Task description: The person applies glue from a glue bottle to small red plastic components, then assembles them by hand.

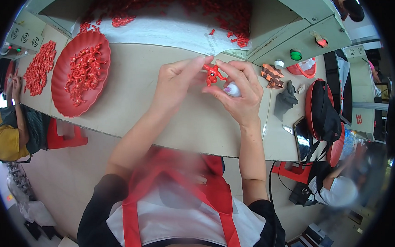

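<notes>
Between my two hands, above the pale worktop (175,122), is a small red toy figure (212,75) with a dark and white spot on it. My left hand (176,79) pinches one of its upper parts with thumb and fingertips. With thumb and index finger my right hand (244,88) grips the figure's other side. A small white bottle with a purplish tip (232,90) is also held in the right hand, against the palm. To the left stands a red scalloped plate (59,97) with many red figures (84,74) piled on it.
Left of the plate lies a heap of red pieces (39,68). Across the back, a metal booth (287,44) holds more red parts on white sheeting (166,33). At right are a grey cloth (286,100), a phone (302,138) and a black bag (324,110). Co-workers sit on both sides.
</notes>
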{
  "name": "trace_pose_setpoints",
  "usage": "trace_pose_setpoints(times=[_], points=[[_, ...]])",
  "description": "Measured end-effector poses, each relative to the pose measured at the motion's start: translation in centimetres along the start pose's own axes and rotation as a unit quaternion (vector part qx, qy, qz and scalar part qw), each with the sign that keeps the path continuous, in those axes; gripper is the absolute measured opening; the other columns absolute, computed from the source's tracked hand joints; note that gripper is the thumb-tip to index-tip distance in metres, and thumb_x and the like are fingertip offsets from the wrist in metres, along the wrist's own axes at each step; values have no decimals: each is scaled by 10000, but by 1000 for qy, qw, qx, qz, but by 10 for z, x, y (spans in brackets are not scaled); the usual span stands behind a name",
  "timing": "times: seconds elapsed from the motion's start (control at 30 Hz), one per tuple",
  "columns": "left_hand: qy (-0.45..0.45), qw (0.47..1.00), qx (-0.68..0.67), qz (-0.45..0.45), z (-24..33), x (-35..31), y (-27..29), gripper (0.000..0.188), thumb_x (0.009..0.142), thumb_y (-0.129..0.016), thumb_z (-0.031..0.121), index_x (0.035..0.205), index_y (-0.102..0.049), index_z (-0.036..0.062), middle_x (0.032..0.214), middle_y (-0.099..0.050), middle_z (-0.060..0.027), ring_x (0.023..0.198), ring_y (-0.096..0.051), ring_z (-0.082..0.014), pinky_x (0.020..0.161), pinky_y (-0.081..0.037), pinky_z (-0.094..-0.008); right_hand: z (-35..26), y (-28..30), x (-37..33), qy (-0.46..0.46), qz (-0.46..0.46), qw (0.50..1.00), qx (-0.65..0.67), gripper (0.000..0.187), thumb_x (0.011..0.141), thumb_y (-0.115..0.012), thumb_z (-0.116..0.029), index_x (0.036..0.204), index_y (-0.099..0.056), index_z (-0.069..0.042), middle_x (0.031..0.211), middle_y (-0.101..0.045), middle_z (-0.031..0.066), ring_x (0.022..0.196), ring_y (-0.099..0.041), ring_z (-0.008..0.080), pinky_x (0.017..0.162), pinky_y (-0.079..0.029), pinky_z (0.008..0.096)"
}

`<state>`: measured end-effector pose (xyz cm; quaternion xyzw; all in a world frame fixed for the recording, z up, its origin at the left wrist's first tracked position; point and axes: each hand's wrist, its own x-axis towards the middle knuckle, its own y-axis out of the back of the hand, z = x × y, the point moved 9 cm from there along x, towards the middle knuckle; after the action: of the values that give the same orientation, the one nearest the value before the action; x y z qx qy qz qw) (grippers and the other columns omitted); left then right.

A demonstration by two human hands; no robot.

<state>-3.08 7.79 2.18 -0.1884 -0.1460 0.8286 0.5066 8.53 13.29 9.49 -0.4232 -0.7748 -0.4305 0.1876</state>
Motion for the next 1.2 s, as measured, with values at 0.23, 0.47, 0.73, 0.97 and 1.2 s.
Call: trace_pose_setpoints(times=[0.23,0.47,0.73,0.97,1.2], points=[[-235,926,268,126,38,-14,6,152,829,-617,132,846,-687,-2,831,-659,-82,637,-585,-91,564,-463,-231,-6,-2,-1,24,-12,999,-20,530,528,-835,-215,1013,-653,-97,862,-606,60,679,-599,158,535,-496,255],[-347,846,362,179,50,-27,-1,90,784,-647,89,805,-686,11,775,-653,-80,538,-582,-111,438,-443,-244,-7,-8,-5,44,-16,998,-39,509,563,-825,-197,1022,-637,-81,792,-632,45,558,-573,127,481,-468,239],[-174,958,207,95,27,-6,10,203,841,-600,153,829,-680,-34,765,-653,-88,721,-580,-110,653,-445,-239,-11,-6,-3,60,-3,998,-8,510,559,-827,-166,1022,-634,-71,779,-640,50,523,-550,108,448,-430,240],[-202,948,212,121,28,-12,6,230,863,-580,165,846,-673,-45,766,-654,-88,718,-576,-104,660,-444,-232,-11,-7,-5,65,8,998,-13,519,562,-826,-180,1020,-626,-38,790,-651,68,545,-588,125,478,-456,243],[-226,936,231,137,31,-15,7,213,856,-591,165,832,-675,-30,740,-646,-86,659,-576,-107,597,-441,-239,-9,-8,-7,82,17,996,-22,495,611,-797,-232,1029,-623,-33,786,-653,78,571,-611,138,485,-475,238]])
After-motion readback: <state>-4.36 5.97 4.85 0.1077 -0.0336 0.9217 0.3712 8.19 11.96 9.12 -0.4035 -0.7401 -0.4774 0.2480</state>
